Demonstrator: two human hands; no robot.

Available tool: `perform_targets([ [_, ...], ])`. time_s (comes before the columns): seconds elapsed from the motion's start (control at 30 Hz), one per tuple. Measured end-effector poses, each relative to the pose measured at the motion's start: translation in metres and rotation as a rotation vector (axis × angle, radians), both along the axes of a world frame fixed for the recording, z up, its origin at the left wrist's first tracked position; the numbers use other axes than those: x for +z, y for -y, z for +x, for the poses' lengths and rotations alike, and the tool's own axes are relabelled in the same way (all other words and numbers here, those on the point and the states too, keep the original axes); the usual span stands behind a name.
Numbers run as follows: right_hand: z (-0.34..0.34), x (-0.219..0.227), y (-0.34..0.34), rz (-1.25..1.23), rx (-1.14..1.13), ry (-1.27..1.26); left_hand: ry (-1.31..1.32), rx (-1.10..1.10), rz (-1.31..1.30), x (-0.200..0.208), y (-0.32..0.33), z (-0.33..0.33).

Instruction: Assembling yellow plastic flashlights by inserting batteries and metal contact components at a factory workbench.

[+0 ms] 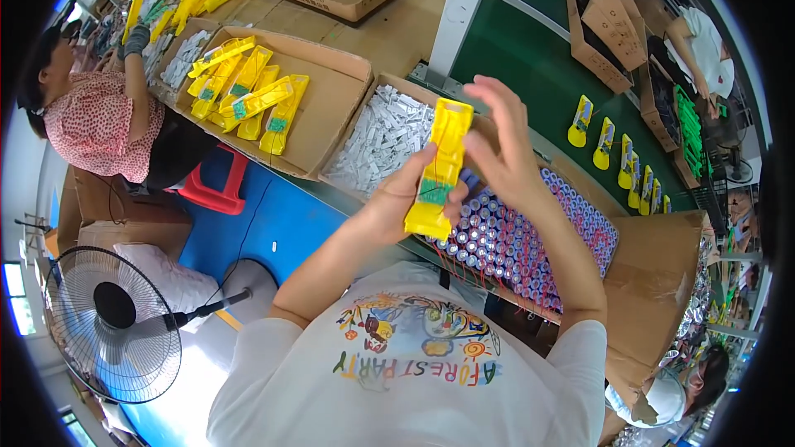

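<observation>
Closest to the lens in the head view, a white T-shirt (422, 385) with a colourful cartoon print is worn by the person at work. Just beyond it, a yellow casing (448, 136) is gripped by the left hand (387, 203), with the thumb laid along one edge and the fingers curled round the other. The right hand (512, 157) is held open just beside it, fingers parted; whether its thumb touches the edge cannot be told. The casing is raised between small white parts (383, 136) and wired battery cells (530, 257). Work on this piece is judged to be partway: a green circuit board (434, 191) is seated inside, while no cell can be made out in the hollow beyond. More casings (257, 99) are piled in a cardboard tray (335, 87) at left, apparently to be handled, and yellow units (604, 145), seemingly further along, are lined up on a green conveyor (534, 54) at right. The held casing's long axis is directed away from the chest, slanted slightly rightward; its flared end is turned toward the shirt, its narrower end outward, its hollow side upward.
</observation>
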State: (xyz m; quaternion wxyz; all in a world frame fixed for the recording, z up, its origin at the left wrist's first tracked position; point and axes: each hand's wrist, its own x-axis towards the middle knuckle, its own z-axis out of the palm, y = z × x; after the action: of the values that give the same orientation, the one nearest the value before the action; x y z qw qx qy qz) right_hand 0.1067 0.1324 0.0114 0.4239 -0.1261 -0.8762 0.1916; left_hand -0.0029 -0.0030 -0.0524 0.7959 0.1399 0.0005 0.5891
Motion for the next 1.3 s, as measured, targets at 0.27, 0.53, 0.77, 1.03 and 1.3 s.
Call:
perform_targets([
  [0.27,0.029,-0.022,0.004,-0.180,0.624,0.194,-0.309,0.421,-0.434,0.014,0.006,-0.004],
  [0.53,0.017,-0.004,0.030,-1.012,0.350,0.179,-1.335,0.886,-0.022,0.010,0.015,0.026],
  [0.77,0.030,-0.043,0.069,0.012,0.001,0.173,-0.934,0.690,-0.222,0.004,0.020,0.022],
  [1.03,0.031,-0.088,-0.051,0.013,0.429,0.592,-0.873,0.655,-0.188,0.003,0.022,0.014],
  [1.3,0.041,-0.016,-0.039,-0.260,0.341,0.896,-0.899,0.642,-0.184,-0.006,0.046,0.016],
])
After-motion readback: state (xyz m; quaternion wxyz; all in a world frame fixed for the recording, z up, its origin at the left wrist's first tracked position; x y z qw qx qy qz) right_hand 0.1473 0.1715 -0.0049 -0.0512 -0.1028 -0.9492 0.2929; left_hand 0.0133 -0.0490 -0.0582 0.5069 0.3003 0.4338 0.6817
